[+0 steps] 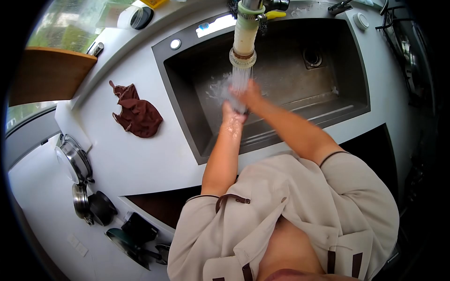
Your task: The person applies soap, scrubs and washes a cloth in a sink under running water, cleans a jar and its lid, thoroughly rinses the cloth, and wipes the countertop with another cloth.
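Water runs from the faucet (243, 50) in a wide stream onto my two hands over the left half of the sink (286, 82). My left hand (233, 111) is under the stream, its wrist wet with water or foam. Close against it, my right hand (250, 96) reaches in from the right. Splashing water and motion blur cover the fingers of both hands. A whitish, blurred patch lies around them, and I cannot make out whether it is only water or something held.
A crumpled brown cloth (139, 114) lies on the white counter (105, 154) left of the sink. The drain (312, 57) is at the sink's back right. Several pots and pans, including a steel pot (75, 159), stand at the lower left. A lidded jar (140, 18) is at the back.
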The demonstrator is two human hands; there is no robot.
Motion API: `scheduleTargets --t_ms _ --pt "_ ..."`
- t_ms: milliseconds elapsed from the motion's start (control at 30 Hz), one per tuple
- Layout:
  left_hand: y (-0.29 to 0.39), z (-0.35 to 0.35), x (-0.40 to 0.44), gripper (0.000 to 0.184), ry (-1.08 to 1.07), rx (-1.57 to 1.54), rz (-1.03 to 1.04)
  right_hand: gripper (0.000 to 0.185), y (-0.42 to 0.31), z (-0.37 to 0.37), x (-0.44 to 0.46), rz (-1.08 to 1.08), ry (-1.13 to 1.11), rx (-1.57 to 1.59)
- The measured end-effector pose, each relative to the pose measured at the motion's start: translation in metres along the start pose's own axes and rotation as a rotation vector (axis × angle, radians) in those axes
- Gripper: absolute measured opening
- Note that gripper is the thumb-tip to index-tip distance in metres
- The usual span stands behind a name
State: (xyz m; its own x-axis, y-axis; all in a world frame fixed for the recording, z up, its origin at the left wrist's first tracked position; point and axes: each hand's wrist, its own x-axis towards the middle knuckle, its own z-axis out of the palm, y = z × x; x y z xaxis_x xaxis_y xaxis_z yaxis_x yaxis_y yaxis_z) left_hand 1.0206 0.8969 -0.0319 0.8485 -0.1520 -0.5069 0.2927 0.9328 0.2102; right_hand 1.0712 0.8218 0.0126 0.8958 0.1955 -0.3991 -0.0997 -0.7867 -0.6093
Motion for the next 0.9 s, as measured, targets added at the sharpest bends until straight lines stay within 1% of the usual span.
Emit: scheduleTargets --t_ms 33,67,100,133,167,200,233,267,300,333,367,433,467,500,533,567,600,633,667,700,733,767,833,900 --pt "0.0 0.023 -0.008 0.042 0.156 -0.004 -0.074 0.032 0.014 -0.007 0.017 0.091 0.061 0.123" --pt "-0.006 0.023 -0.004 0.039 0.247 0.025 0.012 0.032 0.02 0.002 0.023 0.092 0.066 0.135" --pt "-0.002 0.011 0.004 0.039 0.244 0.03 0.009 0.033 0.031 0.018 0.028 0.01 0.123 0.125" --pt "0.0 -0.009 0.016 0.04 0.166 0.069 -0.001 0.034 0.039 0.023 0.031 -0.077 0.175 0.105" --pt "0.001 -0.031 0.027 0.04 0.083 0.109 -0.007 0.034 0.024 0.021 0.012 -0.083 0.181 0.096" --pt "-0.002 -0.056 0.032 0.044 -0.213 -0.007 -0.027 0.037 -0.006 0.019 -0.027 -0.194 0.317 0.053" --pt "-0.002 -0.048 0.027 0.044 -0.217 -0.012 -0.027 0.039 -0.022 0.017 -0.049 -0.3 0.445 0.012" --pt "-0.001 -0.035 0.02 0.044 -0.36 -0.133 -0.093 0.039 -0.017 0.019 -0.045 -0.296 0.446 0.009" --pt "-0.002 -0.027 0.015 0.045 -0.498 -0.258 -0.159 0.042 -0.006 0.024 -0.038 -0.389 0.5 0.006" --pt "-0.004 -0.07 0.027 0.044 -0.043 -0.019 -0.061 0.046 0.006 0.031 -0.03 -0.48 0.554 0.004" --pt "0.001 -0.061 0.017 0.044 -0.037 -0.017 -0.073 0.046 0.019 0.035 -0.019 -0.466 0.554 0.005" --pt "0.022 -0.01 0.004 0.039 0.319 0.29 0.097 0.046 0.049 0.031 0.029 0.144 0.259 0.539" --pt "0.03 -0.007 -0.005 0.035 0.311 0.383 0.207 0.046 0.07 0.034 0.044 0.142 0.258 0.542" --pt "0.042 -0.005 -0.009 0.035 0.318 0.382 0.212 0.04 0.095 0.039 0.054 0.189 0.168 0.724" --pt "0.054 -0.006 -0.014 0.036 0.398 0.469 0.198 0.035 0.097 0.037 0.053 0.237 0.068 0.901" --pt "0.063 -0.007 -0.018 0.038 0.477 0.556 0.183 0.035 0.096 0.039 0.049 0.233 0.055 0.9" --pt "0.065 -0.019 -0.014 0.032 0.582 0.578 0.214 0.031 0.079 0.02 0.037 0.355 -0.003 1.095" --pt "0.062 -0.033 -0.009 0.032 0.58 0.572 0.22 0.028 0.061 -0.001 0.024 0.477 -0.06 1.284" --pt "0.056 -0.047 -0.004 0.031 0.634 0.435 0.238 0.028 0.042 -0.012 0.014 0.519 -0.038 1.309" --pt "0.052 -0.046 -0.001 0.029 0.684 0.297 0.25 0.028 0.042 -0.009 0.015 0.516 -0.037 1.302" --pt "0.047 -0.045 0.0 0.028 0.552 0.218 0.213 0.028 0.043 -0.004 0.014 0.479 -0.035 1.308" --pt "0.041 -0.045 -0.002 0.028 0.555 0.213 0.213 0.028 0.044 0.0 0.012 0.443 -0.034 1.315" --pt "0.031 -0.015 -0.014 0.031 0.266 0.079 -0.142 0.028 0.051 0.006 0.012 0.425 -0.042 1.317" --pt "0.017 0.02 -0.03 0.035 0.138 0.212 -0.177 0.028 0.065 0.018 0.014 0.408 -0.052 1.322"
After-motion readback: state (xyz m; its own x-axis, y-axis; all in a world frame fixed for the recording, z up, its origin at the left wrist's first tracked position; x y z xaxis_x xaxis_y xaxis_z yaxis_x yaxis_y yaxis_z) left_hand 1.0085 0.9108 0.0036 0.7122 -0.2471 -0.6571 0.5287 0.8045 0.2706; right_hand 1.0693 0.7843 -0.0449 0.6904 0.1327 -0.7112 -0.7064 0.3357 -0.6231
